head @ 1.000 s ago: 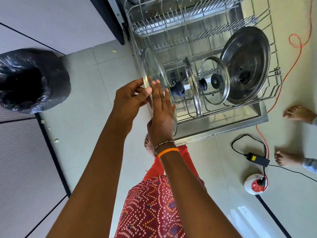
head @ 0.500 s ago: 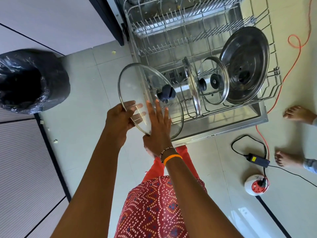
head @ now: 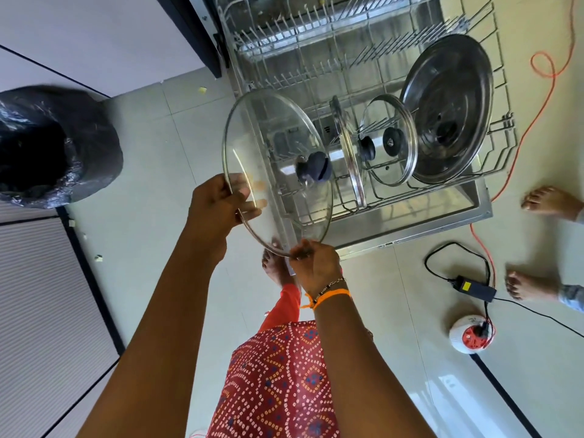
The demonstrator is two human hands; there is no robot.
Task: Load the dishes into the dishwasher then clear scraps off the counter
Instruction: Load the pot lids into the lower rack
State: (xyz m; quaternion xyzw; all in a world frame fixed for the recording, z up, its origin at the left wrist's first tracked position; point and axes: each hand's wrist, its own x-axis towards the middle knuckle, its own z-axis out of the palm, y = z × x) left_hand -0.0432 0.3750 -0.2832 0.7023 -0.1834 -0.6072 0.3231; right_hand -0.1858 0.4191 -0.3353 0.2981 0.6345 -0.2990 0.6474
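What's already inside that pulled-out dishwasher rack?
Standing in the rack are a large steel lid, a small glass lid and another lid seen edge-on. The big glass lid held in both hands partly covers the rack's near-left corner.

Glass lid [head: 271, 147] clear w/ metal rim; rack [head: 347, 74] shiny wire.

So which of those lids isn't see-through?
The big steel lid, standing at the right end of the dishwasher rack. It is solid grey metal; the glass lids in the rack and the large glass lid held in both hands are clear.
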